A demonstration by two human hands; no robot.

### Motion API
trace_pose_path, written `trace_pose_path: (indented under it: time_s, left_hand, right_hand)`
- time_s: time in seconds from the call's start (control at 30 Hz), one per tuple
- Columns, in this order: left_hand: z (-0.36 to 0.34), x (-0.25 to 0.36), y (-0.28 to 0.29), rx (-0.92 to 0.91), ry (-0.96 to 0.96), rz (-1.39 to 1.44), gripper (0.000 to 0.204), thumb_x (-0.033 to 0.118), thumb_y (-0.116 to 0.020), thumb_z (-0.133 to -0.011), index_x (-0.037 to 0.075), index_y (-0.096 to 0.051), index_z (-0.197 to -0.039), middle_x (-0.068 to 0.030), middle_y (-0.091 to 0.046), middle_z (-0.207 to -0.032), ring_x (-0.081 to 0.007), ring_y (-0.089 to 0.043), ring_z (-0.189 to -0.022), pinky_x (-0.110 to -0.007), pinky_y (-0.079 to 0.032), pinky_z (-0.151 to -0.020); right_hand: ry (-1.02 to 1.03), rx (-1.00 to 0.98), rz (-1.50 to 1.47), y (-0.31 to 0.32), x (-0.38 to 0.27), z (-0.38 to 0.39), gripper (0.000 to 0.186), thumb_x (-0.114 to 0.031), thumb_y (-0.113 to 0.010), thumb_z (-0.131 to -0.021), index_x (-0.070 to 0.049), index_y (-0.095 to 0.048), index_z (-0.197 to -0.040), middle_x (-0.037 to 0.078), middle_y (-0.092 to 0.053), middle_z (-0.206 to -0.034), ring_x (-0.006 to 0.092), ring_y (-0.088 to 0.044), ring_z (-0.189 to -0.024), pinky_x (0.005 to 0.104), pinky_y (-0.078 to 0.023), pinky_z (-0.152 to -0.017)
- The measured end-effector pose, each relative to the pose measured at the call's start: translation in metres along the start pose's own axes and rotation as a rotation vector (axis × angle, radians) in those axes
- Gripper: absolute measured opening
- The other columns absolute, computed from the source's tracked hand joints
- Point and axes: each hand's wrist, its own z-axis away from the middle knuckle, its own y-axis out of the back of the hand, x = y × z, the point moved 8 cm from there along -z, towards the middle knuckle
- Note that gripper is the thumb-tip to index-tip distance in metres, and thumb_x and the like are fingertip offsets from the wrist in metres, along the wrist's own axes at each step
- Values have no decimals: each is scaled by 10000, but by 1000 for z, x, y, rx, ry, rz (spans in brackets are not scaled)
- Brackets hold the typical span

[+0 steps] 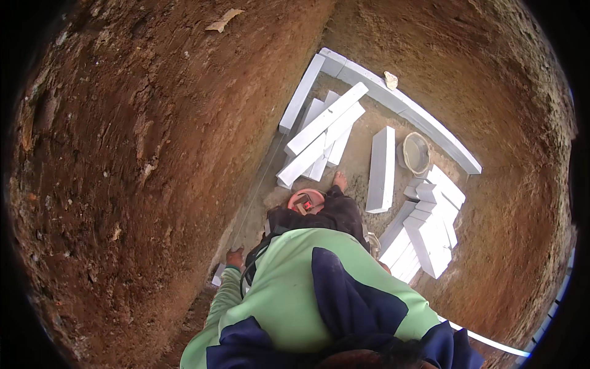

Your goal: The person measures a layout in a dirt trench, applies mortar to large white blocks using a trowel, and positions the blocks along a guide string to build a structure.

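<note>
My left hand [235, 258] is low beside the earth wall on the left, near a thin string line [263, 178] that runs along that wall's foot. Its fingers are too small and dark to read. The end of a white block [217, 275] shows close to it. My right arm is hidden behind my body. A small patch of skin shows at my right side by a pile of long white blocks [424, 230]; I cannot tell whether it is hand or foot. Between my legs, an orange-pink basin [306, 201] holds a small red and brown item.
A row of white blocks [402, 104] lines the far side, with a pale lump [391, 80] on it. More blocks [322, 132] lie crossed ahead. One single block [381, 169] lies beside a grey bucket [416, 153]. Steep earth walls [153, 123] enclose the pit.
</note>
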Motion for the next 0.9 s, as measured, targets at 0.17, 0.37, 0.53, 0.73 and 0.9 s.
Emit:
trace_pose_path:
  time_s: [0.17, 0.37, 0.53, 0.73, 0.9]
  left_hand:
    - [-5, 66, -56, -105, -134, 234, 328, 223, -722, -906, -27, -692, -1115, -89, -709, -936, -217, -642, -833, -366, -508, -778]
    - [-13, 58, -46, -129, -187, 276, 362, 235, -717, -918, -30, -688, -1164, -98, -700, -1045, -221, -641, -917, -343, -495, -820]
    - [29, 29, -59, -43, -28, 305, 387, 246, -725, -917, -12, -681, -1203, -84, -704, -992, -239, -656, -929, -348, -512, -833]
    - [11, -1, -43, -183, -314, -404, 527, 295, -737, -893, 84, -606, -1358, -152, -725, -1120, -287, -677, -995, -381, -516, -907]
    - [-23, -16, -12, -152, -452, -418, 434, 298, -694, -918, 103, -643, -1303, -117, -709, -1155, -279, -688, -924, -412, -541, -796]
  right_hand:
    - [-6, 15, -194, 35, -6, 16, 668, -456, -578, -988, 74, -543, -1393, 246, -571, -1413, 349, -544, -1297, 432, -419, -1088]
    - [-74, -120, -652, 10, -79, 80, 731, -436, -624, -962, 40, -443, -1486, 239, -467, -1516, 373, -512, -1340, 441, -389, -1142]
    - [-24, -31, -672, 30, -131, 149, 631, -358, -652, -965, 24, -478, -1437, 250, -560, -1357, 357, -638, -1083, 508, -559, -893]
    - [-2, -61, -655, 33, -124, 133, 560, -375, -642, -970, 27, -527, -1342, 235, -600, -1242, 349, -663, -899, 504, -576, -737]
    - [-52, -123, -863, -11, -124, 160, 323, -390, -585, -998, -72, -567, -1048, 121, -628, -771, 264, -590, -548, 398, -519, -475]
